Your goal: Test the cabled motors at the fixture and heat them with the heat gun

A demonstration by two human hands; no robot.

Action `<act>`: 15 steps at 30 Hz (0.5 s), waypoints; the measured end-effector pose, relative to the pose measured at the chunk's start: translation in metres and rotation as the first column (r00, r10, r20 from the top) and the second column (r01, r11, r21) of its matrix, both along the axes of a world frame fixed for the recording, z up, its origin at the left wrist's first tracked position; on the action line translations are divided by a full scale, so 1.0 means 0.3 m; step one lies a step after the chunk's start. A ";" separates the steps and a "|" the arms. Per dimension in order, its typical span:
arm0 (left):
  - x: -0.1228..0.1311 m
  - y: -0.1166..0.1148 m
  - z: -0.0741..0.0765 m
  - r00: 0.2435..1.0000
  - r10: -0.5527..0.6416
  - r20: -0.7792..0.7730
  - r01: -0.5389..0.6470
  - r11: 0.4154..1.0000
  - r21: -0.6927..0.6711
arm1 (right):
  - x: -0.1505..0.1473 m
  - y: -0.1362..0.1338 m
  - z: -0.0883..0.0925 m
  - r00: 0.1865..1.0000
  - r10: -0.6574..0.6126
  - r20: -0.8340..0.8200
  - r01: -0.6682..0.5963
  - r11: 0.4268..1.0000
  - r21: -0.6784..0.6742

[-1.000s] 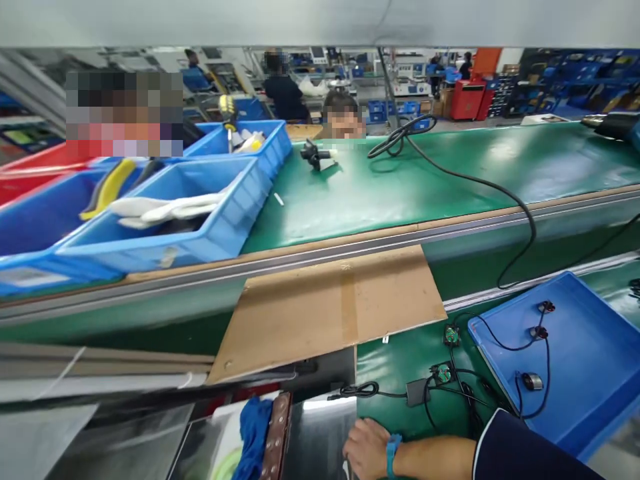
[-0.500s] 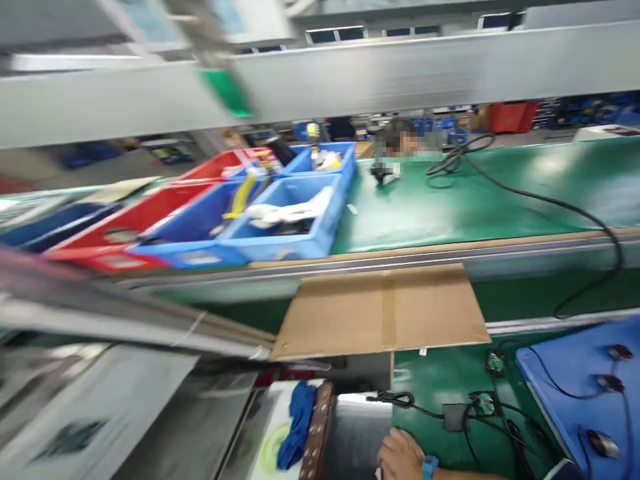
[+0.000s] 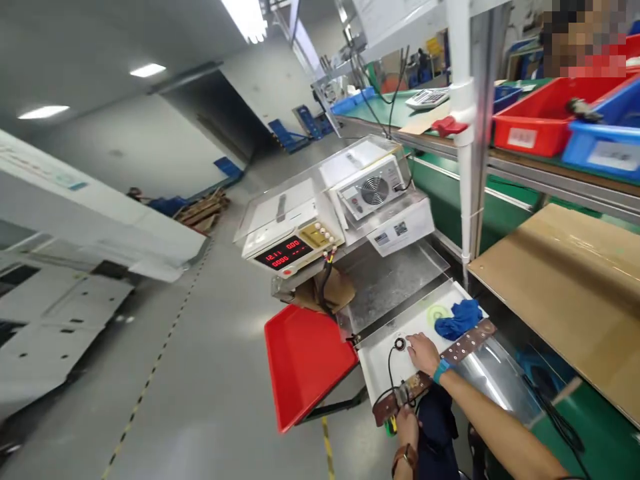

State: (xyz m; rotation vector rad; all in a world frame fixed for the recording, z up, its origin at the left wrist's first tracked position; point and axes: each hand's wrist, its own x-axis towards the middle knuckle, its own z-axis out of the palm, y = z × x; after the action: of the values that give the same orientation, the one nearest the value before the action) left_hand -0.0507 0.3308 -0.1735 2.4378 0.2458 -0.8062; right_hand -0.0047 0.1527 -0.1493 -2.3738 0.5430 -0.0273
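My right hand (image 3: pixel 424 353), with a blue wristband, reaches over a white board (image 3: pixel 373 357). Its fingers are stretched out beside a small round black part (image 3: pixel 400 343) on a black cable (image 3: pixel 389 365); whether they touch it is unclear. Lower down, my left hand (image 3: pixel 407 425), wearing a brown-strapped watch, is closed at the near end of a brown strip with metal eyelets (image 3: pixel 463 347). What its fingers grip is too small to make out. The cable loops near these fingers. A crumpled blue cloth (image 3: pixel 459 320) and a pale green ring (image 3: pixel 438 315) lie beyond my right hand.
A power supply with a red display (image 3: pixel 285 253) stands behind the board, beside a unit with a fan (image 3: pixel 373 191). A red tray (image 3: pixel 305 367) is at the left. A white post (image 3: pixel 465 180), cardboard (image 3: pixel 560 287) and red bin (image 3: pixel 537 117) stand right.
My view has swung left, from the green bench and blue bins to the instruments and red tray. My left hand has come into view, and my right hand is now over the white board.
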 end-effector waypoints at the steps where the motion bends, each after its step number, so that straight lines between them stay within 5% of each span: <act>1: -0.005 0.001 -0.023 0.999 0.036 -0.017 -0.037 0.999 -0.037 | 0.066 0.011 -0.021 0.998 0.032 -0.053 -0.032 0.999 -0.004; 6: -0.034 0.025 -0.103 0.987 0.153 -0.057 -0.159 0.978 -0.138 | 0.228 0.076 -0.141 0.973 0.131 -0.188 -0.135 0.991 -0.010; 15: -0.056 0.040 -0.134 0.980 0.188 -0.064 -0.196 0.964 -0.178 | 0.252 0.100 -0.237 0.947 0.139 -0.289 -0.148 0.989 -0.008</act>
State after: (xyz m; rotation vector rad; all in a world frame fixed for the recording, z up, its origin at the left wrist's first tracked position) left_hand -0.0674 0.3428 -0.2138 2.1858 0.4013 -0.7652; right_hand 0.0709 0.1826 -0.2203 -2.4553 0.5045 0.3839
